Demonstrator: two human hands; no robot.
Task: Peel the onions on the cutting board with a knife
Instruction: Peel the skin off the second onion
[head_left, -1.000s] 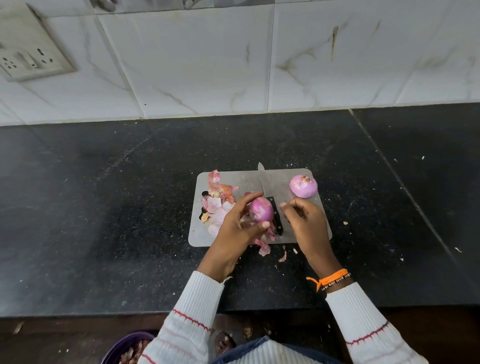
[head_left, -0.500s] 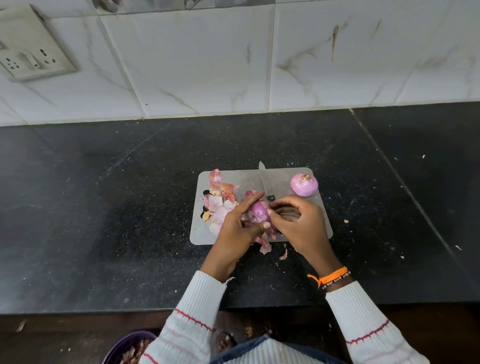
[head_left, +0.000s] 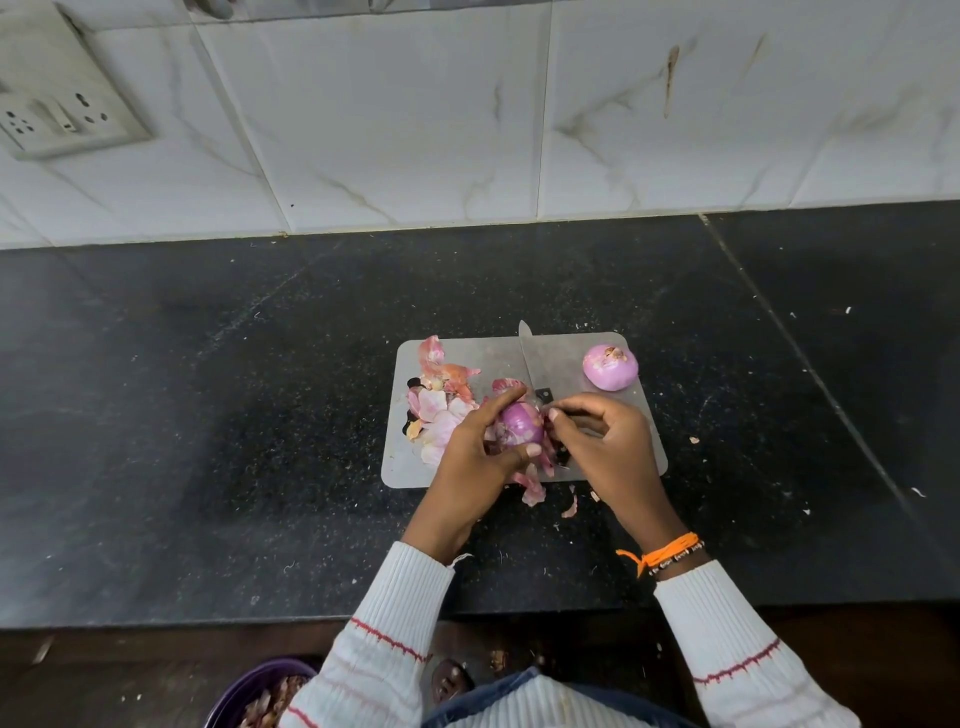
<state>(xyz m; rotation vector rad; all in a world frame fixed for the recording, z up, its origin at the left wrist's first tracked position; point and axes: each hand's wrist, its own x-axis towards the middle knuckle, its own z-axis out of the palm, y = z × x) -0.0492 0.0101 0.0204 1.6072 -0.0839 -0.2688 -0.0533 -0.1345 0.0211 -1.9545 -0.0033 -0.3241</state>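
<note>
Black speckled countertop under a white marble-tiled wall, socket plate far left. Down at the near edge, a purple bowl of peelings (partly cut off). On the cutting board: peel scraps at its left edge, left hand gripping the onion, right hand pinching its skin, knife lying behind, peeled onion at the far right corner.
</note>
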